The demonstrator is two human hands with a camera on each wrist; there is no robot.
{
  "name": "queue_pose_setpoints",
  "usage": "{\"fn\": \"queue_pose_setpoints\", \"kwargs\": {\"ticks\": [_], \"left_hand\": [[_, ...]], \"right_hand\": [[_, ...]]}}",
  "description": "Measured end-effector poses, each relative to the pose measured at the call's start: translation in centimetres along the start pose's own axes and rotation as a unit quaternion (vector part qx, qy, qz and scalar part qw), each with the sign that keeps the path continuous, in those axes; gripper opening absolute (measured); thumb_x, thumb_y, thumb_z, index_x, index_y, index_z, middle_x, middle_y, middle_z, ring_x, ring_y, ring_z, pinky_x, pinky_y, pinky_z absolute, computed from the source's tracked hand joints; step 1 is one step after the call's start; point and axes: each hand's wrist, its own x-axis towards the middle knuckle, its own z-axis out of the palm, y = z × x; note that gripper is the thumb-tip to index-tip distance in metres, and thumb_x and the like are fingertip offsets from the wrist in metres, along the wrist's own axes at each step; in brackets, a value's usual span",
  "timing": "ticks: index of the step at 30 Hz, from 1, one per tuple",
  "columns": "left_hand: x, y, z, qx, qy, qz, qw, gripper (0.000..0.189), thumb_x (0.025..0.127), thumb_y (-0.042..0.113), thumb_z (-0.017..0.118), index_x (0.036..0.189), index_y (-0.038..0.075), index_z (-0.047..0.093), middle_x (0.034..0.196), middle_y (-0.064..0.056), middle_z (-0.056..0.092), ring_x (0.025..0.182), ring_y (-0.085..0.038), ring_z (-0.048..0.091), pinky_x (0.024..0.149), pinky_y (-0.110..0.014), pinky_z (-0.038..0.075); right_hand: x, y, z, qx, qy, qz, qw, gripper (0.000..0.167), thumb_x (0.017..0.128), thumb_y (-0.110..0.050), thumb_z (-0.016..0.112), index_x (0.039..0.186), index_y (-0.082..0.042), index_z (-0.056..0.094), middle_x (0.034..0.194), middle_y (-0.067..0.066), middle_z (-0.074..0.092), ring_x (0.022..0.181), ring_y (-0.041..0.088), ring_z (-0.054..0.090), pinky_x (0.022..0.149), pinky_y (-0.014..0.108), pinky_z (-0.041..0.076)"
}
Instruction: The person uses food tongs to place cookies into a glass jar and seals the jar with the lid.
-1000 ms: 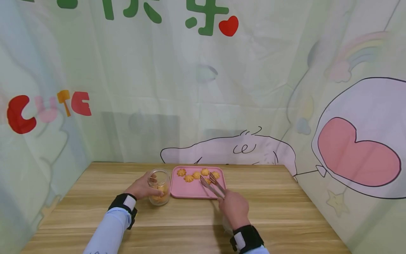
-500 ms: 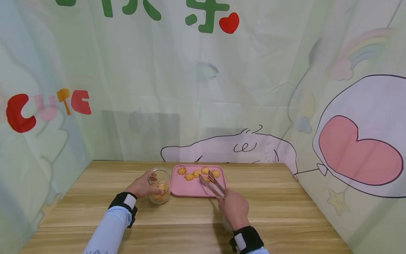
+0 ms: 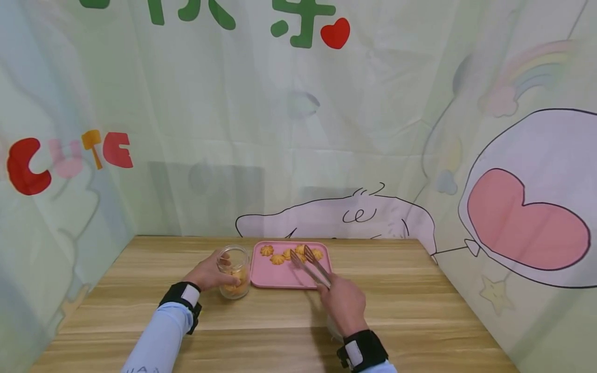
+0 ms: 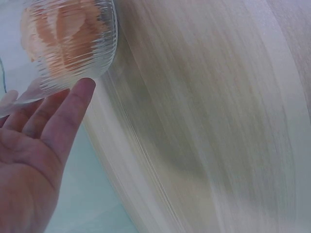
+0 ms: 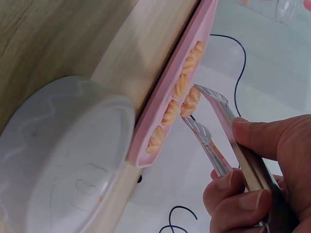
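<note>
In the head view my left hand [image 3: 212, 274] grips a clear glass jar [image 3: 235, 251], thumb across the near side. Cookies [image 4: 65, 36] lie inside the jar, seen through its ribbed wall in the left wrist view. My right hand [image 3: 344, 304] holds metal tongs [image 3: 319, 269] over the pink tray [image 3: 275, 280]. Between the tong tips is a small ridged cookie [image 5: 191, 101], seen in the right wrist view. Several more cookies [image 3: 277, 259] lie toward the back of the tray.
A white bowl [image 5: 73, 160] stands near the tray in the right wrist view; my right wrist mostly hides it from the head view. The wooden table [image 3: 261, 342] ends at a printed cloth backdrop [image 3: 210, 155].
The tongs have moved slightly toward the back left, and the cookie between their tips has shifted the same way. My left hand stays on the jar.
</note>
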Motion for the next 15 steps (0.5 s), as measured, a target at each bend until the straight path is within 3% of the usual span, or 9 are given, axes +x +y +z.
{"fn": "queue_pose_setpoints", "kwargs": {"ticks": [8,15], "left_hand": [[-0.5,0.6,-0.1,0.006,0.000,0.003,1.0000,0.080,0.082,0.019,0.090,0.142,-0.007,0.043,0.144,-0.032,0.054,0.129,-0.050,0.054,0.109,-0.062,0.046],[-0.4,0.5,-0.1,0.005,-0.001,0.006,1.0000,0.081,0.082,0.018,0.090,0.142,-0.008,0.043,0.144,-0.032,0.053,0.129,-0.050,0.054,0.108,-0.062,0.047]], "right_hand": [[-0.2,-0.6,-0.7,0.006,0.011,-0.015,0.9998,0.035,0.096,-0.033,0.080,0.119,-0.008,0.076,0.076,0.003,0.062,0.066,0.020,0.056,0.055,0.034,0.043],[-0.4,-1.4,-1.5,0.014,0.013,-0.023,0.9995,0.040,0.095,-0.035,0.080,0.125,-0.008,0.075,0.077,0.003,0.063,0.065,0.020,0.055,0.054,0.032,0.040]]}}
